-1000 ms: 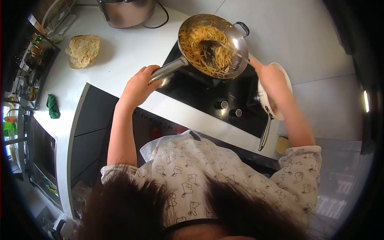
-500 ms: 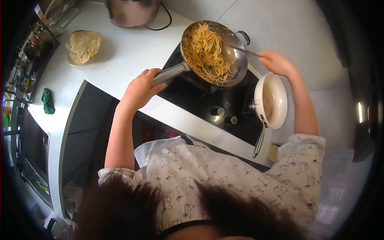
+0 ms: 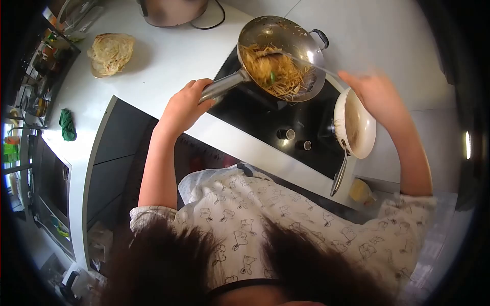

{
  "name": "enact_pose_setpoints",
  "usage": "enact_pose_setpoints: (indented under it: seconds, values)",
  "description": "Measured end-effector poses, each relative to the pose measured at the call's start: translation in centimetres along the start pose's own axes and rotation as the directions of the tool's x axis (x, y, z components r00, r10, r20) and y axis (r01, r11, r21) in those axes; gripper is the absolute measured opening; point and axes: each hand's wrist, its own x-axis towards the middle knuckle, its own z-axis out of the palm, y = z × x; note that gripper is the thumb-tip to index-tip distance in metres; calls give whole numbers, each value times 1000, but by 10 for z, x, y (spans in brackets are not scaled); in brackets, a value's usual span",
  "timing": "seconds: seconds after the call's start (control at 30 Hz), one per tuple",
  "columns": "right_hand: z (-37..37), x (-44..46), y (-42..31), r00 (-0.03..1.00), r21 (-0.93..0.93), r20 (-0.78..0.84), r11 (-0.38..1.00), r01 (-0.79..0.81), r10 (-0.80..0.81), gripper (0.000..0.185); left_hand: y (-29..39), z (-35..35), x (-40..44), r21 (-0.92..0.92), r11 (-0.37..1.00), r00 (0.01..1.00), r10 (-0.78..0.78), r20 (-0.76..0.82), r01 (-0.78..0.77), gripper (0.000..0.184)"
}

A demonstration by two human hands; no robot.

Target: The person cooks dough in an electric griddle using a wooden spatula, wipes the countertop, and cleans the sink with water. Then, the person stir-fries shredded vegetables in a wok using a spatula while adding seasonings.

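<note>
My left hand (image 3: 187,106) is wrapped round the long metal handle of a wok (image 3: 312,48) over the black stove. Shredded food (image 3: 278,76), yellow-brown with a bit of green, lies in the lower part of the wok and is partly blurred. My right hand (image 3: 371,92), smeared by motion, holds the thin handle of a metal spatula (image 3: 319,66). The spatula's head is in among the food and partly hidden by it. Just below my right hand is a white pan (image 3: 363,133) with a brownish stain inside.
Stacked flatbreads (image 3: 111,53) lie on the white counter (image 3: 158,61) at the left, with a green cloth (image 3: 67,125) below them. A metal pot (image 3: 173,11) with a cable stands at the back. Two knobs (image 3: 295,139) rise from the stove (image 3: 255,115). A spice rack (image 3: 43,76) is at the far left.
The spatula and my right hand have moved, and the food has shifted from a heap down into the lower wok. My left hand keeps its hold on the handle. The whole view has shifted slightly.
</note>
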Motion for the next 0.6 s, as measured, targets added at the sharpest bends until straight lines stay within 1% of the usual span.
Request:
enact_pose_setpoints:
  seconds: [0.07, 0.17, 0.27, 0.37, 0.43, 0.5, 0.53, 0.6]
  values:
    - [-28, -35, -20, 993, -33, 13, 992, -119, 119, 44, -1, 0, 1, 1, 1000, 1000, -4, 9, 4, 41]
    - [-48, -70, -34, 971, -3, 114, 977, -212, 211, 49, -1, 0, 2, 5, 1000, 1000, 4, 9, -4, 41]
    - [-37, -76, -44, 946, 52, 279, 981, -184, 163, 48, -1, 1, 1, 13, 1000, 1000, 3, 5, -3, 41]
    - [8, -45, -64, 955, 64, 203, 970, -234, 217, 46, 1, 1, 1, 17, 1000, 1000, -4, 11, 4, 42]
    - [32, -15, -64, 943, 49, 184, 956, -290, 277, 46, 1, 0, 1, 23, 1000, 1000, -3, 14, 3, 42]
    - [60, 0, -44, 960, -20, 73, 963, -269, 270, 39, -1, 0, 1, 33, 999, 1000, 11, 11, -11, 41]
    - [63, 3, -34, 965, -58, 11, 964, -260, 261, 36, -2, -1, 1, 27, 999, 1000, 18, 11, -18, 41]
    - [41, -8, -12, 960, -112, -65, 953, -280, 274, 25, -3, -1, 0, 0, 1000, 1000, 22, 8, -22, 40]
